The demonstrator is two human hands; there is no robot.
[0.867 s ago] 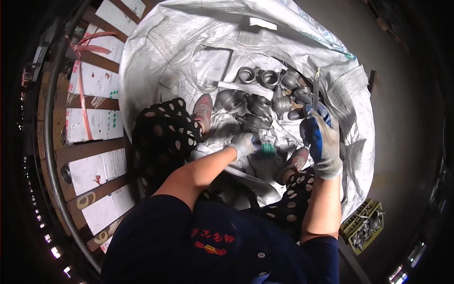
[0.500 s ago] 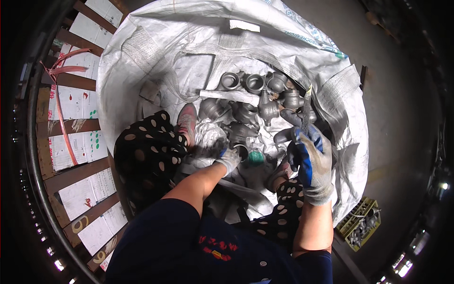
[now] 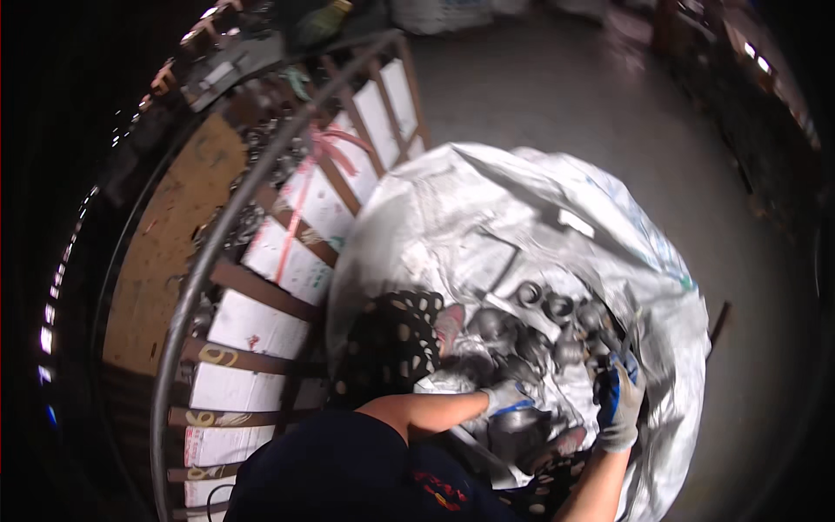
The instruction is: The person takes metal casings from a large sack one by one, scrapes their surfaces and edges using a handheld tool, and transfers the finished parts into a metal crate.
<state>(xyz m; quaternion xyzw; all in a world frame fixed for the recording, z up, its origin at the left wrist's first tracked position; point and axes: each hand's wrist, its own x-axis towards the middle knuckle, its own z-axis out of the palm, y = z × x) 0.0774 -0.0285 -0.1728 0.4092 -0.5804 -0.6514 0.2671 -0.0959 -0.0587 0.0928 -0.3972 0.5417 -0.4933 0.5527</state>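
Head view: left hand (image 3: 504, 400) is touching a metal casting (image 3: 522, 421) at six o'clock in the sack (image 3: 677, 383), probably needing steady support; right hand (image 3: 619, 396) is sitting at four, both grips unclear.

Blur softens the left hand (image 3: 506, 398); whether it grips the grey casting (image 3: 522, 422) just below it cannot be told. What, if anything, the right hand (image 3: 619, 404) holds is lost in shadow and blur. Below that hand, the right forearm (image 3: 597, 489) is cut by the lower edge; to the hand's left, a shoe (image 3: 571, 440) is blurred.
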